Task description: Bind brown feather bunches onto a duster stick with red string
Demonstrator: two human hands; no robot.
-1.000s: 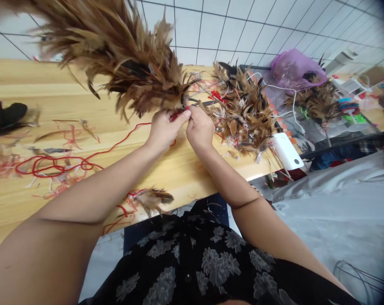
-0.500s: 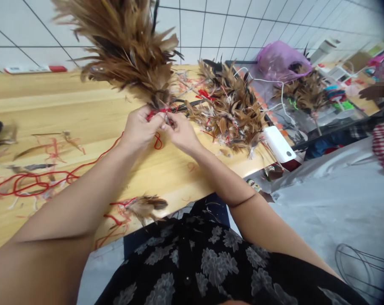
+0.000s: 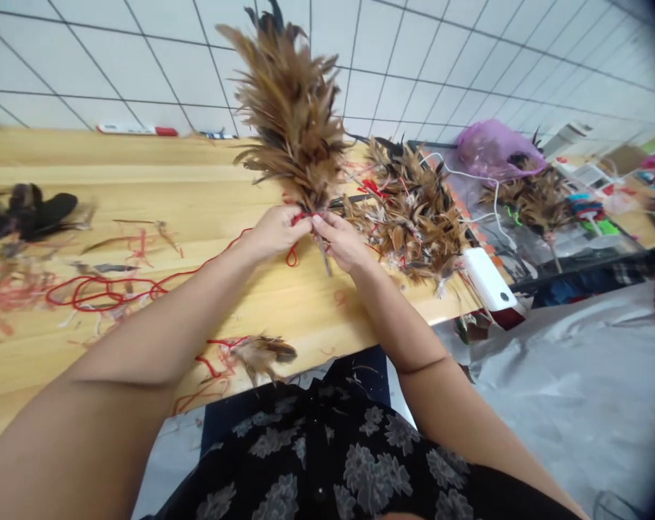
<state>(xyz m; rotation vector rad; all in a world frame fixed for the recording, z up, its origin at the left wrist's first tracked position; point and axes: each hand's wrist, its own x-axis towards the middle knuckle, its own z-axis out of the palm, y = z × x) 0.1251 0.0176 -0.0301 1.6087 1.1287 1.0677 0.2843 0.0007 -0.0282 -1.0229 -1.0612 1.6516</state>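
A brown feather duster [image 3: 295, 115] stands up from my two hands, its dark-tipped feathers leaning slightly left at the top. Red string [image 3: 301, 216] crosses its base, where my fingertips meet. My left hand [image 3: 278, 230] is closed, pinching the string at the base. From it the string's long tail [image 3: 197, 269] runs left into a loose tangle on the table. My right hand [image 3: 342, 242] is closed at the duster's base, with a thin stick [image 3: 323, 253] poking down beside its fingers. The exact grip of the fingertips is partly hidden.
Right of my hands lies a heap of feather bundles [image 3: 414, 217], with a white power bank [image 3: 488, 278] at the table edge. A small feather tuft [image 3: 265, 352] lies near me. Dark feathers [image 3: 40, 213] lie left, a marker [image 3: 137, 130] by the wall, a purple bag [image 3: 495, 148] beyond.
The camera view has shifted, so the table appears further right and lower. The duster has tipped from leaning left to more upright. Both hands stay at its base.
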